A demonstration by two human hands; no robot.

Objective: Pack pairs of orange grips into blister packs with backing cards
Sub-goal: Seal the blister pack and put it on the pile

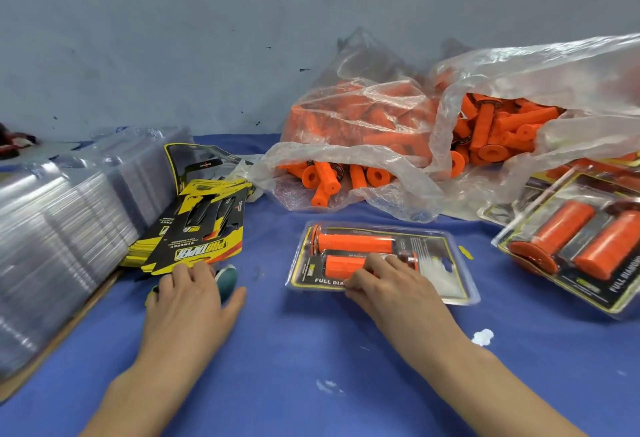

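Note:
A clear blister pack point(429, 284) lies in the middle of the blue table with two orange grips point(353, 241) and a black-and-yellow backing card inside. My right hand point(384, 282) rests on its near edge, fingers curled over the lower grip and the pack's rim. My left hand point(194, 294) lies flat with its fingertips touching the near edge of a fanned stack of backing cards point(197, 228). Loose orange grips point(498, 128) fill a clear plastic bag at the back.
Stacks of empty clear blister shells point(59, 228) stand at the left. Finished packs point(581, 246) lie at the right edge. A dark round object point(227, 279) sits beside my left hand. Small white scraps point(483, 336) dot the cloth.

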